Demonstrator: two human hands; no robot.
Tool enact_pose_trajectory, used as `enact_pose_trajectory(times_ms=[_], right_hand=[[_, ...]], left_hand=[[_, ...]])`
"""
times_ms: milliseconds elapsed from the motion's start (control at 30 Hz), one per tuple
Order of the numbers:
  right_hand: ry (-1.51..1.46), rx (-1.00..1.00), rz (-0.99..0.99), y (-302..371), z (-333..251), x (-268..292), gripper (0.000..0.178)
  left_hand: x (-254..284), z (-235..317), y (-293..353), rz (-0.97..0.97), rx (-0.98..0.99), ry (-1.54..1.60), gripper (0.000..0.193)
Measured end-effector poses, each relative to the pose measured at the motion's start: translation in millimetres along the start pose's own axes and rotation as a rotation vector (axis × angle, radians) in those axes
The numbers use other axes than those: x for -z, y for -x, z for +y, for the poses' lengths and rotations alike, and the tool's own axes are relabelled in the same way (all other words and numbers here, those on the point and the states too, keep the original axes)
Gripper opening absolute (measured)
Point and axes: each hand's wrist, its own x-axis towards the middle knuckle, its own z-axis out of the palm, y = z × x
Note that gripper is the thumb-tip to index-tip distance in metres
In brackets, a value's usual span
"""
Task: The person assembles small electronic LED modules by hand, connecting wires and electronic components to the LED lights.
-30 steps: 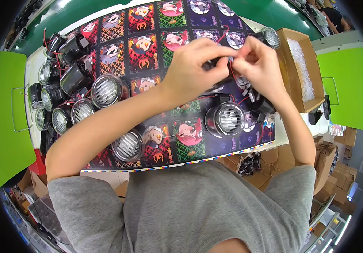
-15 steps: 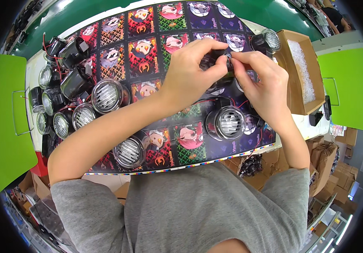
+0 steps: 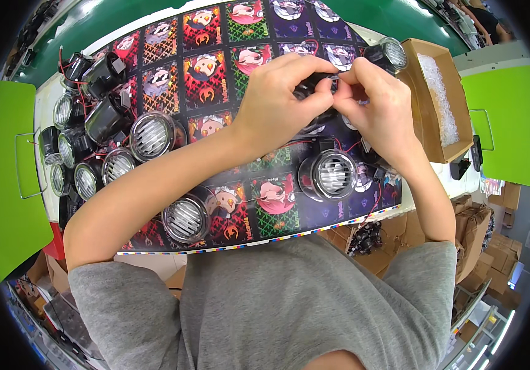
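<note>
My left hand point(image 3: 277, 95) is closed round a dark, glossy black housing point(image 3: 307, 90), mostly hidden behind its fingers. Against it, my right hand point(image 3: 379, 108) pinches something tiny at the housing's top edge; what it is cannot be made out. The fingertips of both hands nearly touch there. Closer to me, a round black unit with a silver slatted front point(image 3: 334, 175) lies with thin red wires beside it. Another slatted unit point(image 3: 186, 219) rests below my left forearm.
Several similar black units point(image 3: 106, 118) crowd the table's left side, red wires among them. A printed sheet of cartoon cards point(image 3: 203, 71) covers the table. At the right stands a cardboard box point(image 3: 422, 117) holding clear small pieces point(image 3: 439, 102), with one unit point(image 3: 389, 55) beside it.
My right hand has shifted slightly up and left, its fingers now more bunched against the left fingertips. The left hand stays nearly in place, still round the black housing.
</note>
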Motion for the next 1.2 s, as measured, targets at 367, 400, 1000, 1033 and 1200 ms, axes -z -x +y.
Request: enact_pose_trajectory(times_ms=[367, 400, 1000, 1033, 1200], right_hand=[[-0.276, -0.139, -0.113, -2, 10, 0, 0.013], [-0.305, -0.162, -0.084, 0, 9, -2, 0.016], [-0.466, -0.429, 0.091, 16, 37, 63, 0.028], [-0.466, -0.427, 0.050, 17, 38, 74, 0.027], [-0.087, -0.367, 0.007, 28, 60, 92, 0.026]], left_hand=[[6, -6, 7, 0.014, 0.058, 0.117, 0.019], [7, -5, 7, 0.015, 0.059, 0.116, 0.019], [95, -33, -83, -0.060, 0.378, -0.332, 0.023], [107, -32, -89, 0.040, 0.383, -0.366, 0.022], [238, -85, -97, 0.246, 0.693, -0.741, 0.045]])
